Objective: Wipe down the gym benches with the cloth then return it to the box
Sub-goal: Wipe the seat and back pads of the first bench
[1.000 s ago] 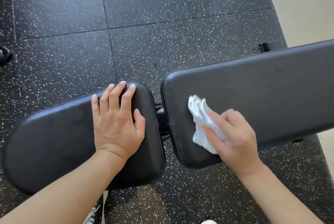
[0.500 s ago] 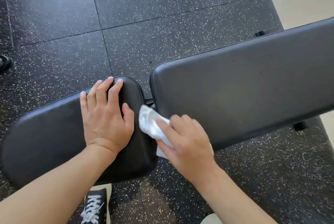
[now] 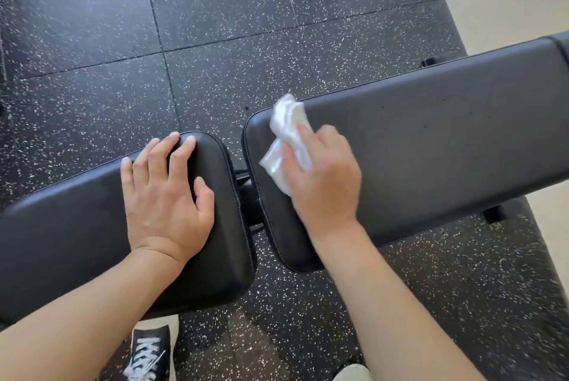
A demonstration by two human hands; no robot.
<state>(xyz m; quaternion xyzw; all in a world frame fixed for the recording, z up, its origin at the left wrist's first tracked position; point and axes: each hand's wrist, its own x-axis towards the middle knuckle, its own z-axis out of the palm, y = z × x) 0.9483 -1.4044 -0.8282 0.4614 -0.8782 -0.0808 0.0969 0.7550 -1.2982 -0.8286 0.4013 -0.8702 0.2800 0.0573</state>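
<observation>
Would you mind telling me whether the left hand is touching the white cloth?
Apart. The head view shows the left hand flat on the seat pad, while the white cloth lies across the gap on the back pad.

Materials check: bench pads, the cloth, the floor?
Bench pads: looks like black vinyl or faux leather, smooth with a soft sheen and a stitched seam along the edge. Cloth: thin, white, crumpled, slightly glossy, so possibly a disposable wet wipe rather than woven fabric. Floor: likely rubber tiles, matte black with white flecks and visible joints.
</observation>
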